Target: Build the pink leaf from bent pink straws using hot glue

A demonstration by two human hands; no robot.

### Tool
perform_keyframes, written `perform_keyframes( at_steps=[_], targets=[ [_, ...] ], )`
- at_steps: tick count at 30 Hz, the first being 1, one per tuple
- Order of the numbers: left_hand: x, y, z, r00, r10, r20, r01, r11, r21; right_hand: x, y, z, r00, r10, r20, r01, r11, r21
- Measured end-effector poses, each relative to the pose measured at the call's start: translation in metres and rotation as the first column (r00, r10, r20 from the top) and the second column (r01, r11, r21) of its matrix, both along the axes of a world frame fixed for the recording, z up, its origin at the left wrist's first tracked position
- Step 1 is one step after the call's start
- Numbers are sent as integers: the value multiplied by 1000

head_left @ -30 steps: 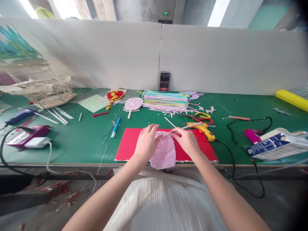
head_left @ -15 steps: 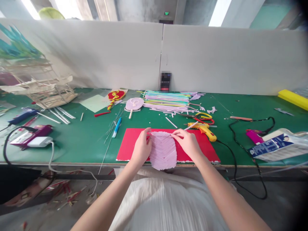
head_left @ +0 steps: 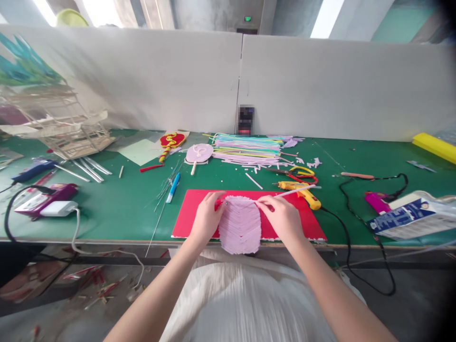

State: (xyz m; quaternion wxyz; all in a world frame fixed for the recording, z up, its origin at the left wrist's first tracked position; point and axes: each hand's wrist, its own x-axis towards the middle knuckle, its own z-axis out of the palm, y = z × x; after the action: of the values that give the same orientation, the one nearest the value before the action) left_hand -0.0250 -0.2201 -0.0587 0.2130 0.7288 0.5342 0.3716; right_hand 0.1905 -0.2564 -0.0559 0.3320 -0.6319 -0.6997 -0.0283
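Observation:
A lilac panel [head_left: 241,225], built of rows of fuzzy strips in a V pattern, lies over the red board [head_left: 187,216] and hangs slightly past the table's front edge. My left hand [head_left: 208,216] pinches its upper left corner between thumb and fingers. At the upper right corner, my right hand [head_left: 280,213] is closed on a lilac pipe cleaner [head_left: 297,191], whose free end sticks out to the right above a yellow glue gun [head_left: 302,194]. The fingertips hide where this strip meets the panel.
Behind the board lie a bundle of coloured pipe cleaners [head_left: 247,149], scissors [head_left: 301,175] and a lilac lollipop shape [head_left: 198,154]. A blue pen-like tool [head_left: 173,187] is left of the board. Further left are a power strip [head_left: 46,202] and a wooden frame model [head_left: 71,128].
My right hand has shifted slightly right, and more of the pipe cleaner now shows beyond it, lying flatter. The panel and my left hand have moved a little left and down.

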Motion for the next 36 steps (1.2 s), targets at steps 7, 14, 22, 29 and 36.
perform_keyframes(
  at_steps=[7,14,22,29,36],
  targets=[
    [1,-3,13,990,99,-97,-93,994,59,-6,-4,12,988,129,83,-134,989,59],
    [6,-20,-9,983,78,-168,-67,995,67,0,-9,10,977,190,-93,-197,978,-73],
    [5,-21,-15,982,121,-143,-115,992,51,-11,-32,12,975,217,-47,-221,966,-131],
    [5,-21,-13,976,74,-205,-59,995,81,-21,-31,2,984,177,-20,-178,975,-136],
    [7,-28,-9,960,-62,-274,97,989,115,-23,-30,3,982,188,9,-185,973,-136]
  ],
)
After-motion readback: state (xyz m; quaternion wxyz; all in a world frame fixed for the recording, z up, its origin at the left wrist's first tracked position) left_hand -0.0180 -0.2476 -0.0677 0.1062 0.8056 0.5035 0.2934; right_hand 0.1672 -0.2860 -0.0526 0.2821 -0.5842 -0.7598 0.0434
